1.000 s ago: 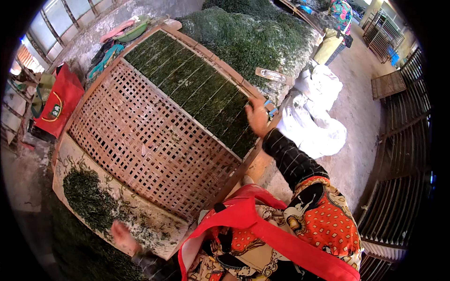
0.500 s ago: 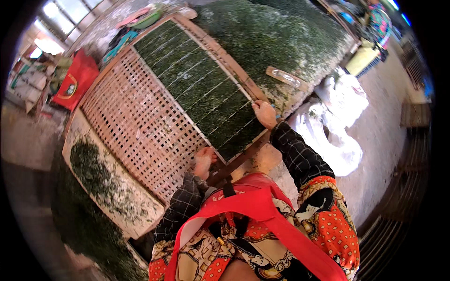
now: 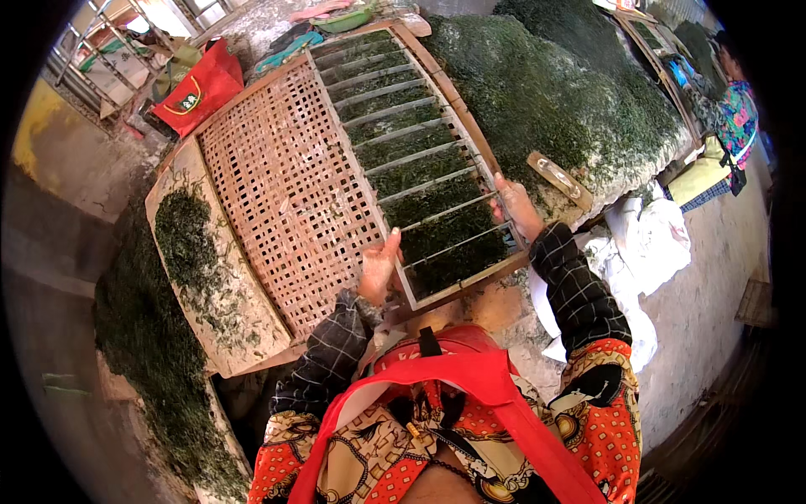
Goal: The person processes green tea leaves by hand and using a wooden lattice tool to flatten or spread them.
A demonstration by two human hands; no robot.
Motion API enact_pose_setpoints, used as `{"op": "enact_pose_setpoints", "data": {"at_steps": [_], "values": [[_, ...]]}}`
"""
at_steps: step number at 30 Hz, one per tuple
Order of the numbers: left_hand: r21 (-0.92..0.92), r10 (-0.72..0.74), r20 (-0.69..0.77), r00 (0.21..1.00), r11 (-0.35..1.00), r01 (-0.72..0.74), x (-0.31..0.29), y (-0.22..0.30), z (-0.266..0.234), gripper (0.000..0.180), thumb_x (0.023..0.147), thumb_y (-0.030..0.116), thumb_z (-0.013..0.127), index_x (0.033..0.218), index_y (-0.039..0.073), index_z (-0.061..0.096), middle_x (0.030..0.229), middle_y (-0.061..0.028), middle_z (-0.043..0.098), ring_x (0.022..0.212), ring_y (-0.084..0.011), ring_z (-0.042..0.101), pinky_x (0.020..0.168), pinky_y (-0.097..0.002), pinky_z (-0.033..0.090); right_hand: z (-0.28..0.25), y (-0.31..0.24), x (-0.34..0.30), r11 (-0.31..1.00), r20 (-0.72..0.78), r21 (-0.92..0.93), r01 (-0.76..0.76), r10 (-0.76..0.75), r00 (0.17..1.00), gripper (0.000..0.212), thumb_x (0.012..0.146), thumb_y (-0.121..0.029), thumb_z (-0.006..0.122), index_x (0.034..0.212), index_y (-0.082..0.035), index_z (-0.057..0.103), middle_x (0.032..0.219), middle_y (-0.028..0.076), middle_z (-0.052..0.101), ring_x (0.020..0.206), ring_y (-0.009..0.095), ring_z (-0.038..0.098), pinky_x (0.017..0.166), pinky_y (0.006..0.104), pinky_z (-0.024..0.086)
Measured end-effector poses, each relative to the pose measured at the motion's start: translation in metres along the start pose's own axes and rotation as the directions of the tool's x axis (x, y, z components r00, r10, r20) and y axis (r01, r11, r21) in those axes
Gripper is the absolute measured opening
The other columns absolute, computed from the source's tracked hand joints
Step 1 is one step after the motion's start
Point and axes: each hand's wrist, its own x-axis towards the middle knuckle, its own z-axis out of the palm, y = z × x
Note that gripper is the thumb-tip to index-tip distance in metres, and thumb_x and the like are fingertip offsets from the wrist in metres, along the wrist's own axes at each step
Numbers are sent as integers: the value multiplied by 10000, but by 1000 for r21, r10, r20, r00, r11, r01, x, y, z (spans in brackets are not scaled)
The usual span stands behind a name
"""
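A long, pale slatted frame with several crossbars lies lengthwise over a layer of shredded dark green leaves. Thumb uppermost, my left hand grips its left rail close to the near end. On the opposite rail, my right hand closes around the edge. The near part of the frame appears lifted, with leaves showing below the bars. Under everything is a woven bamboo mat in a wooden border; its left half shows bare lattice.
Loose green leaves heap up beyond the mat. A wooden block with a handle rests at right, above white sacks. At left are a leaf-strewn board and a red bag. Another person is at far right.
The slatted frame has come up off the leaf layer, its bars now standing out above it. Both hands have taken firmer hold of the rails. The view has shifted.
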Motion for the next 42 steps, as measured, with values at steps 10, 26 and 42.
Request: {"op": "enact_pose_setpoints", "data": {"at_steps": [10,26,42], "values": [[-25,160,-184,970,986,-168,8,41,0,498,915,533,547,628,133,469,515,-7,453,435,-128,433,431,-318,354,33,-93,-36,872,218,-297,389,-334,917,449,848,-411,687,960,7,565,710,-5,516,495,48,488,447,208,410],[-7,442,-254,860,889,-459,-14,167,4,515,888,566,555,653,109,550,482,15,483,354,-85,439,323,-252,377,50,-219,-82,677,239,-262,688,-646,725,298,859,-239,652,1022,10,637,748,-5,608,503,37,477,457,190,382],[217,324,-473,819,944,-248,-71,90,-114,451,920,441,588,615,124,489,460,8,444,370,-101,421,361,-266,311,165,-93,-51,881,314,58,470,-463,829,351,799,60,528,1149,57,523,1021,145,663,644,140,661,482,218,522]]}}
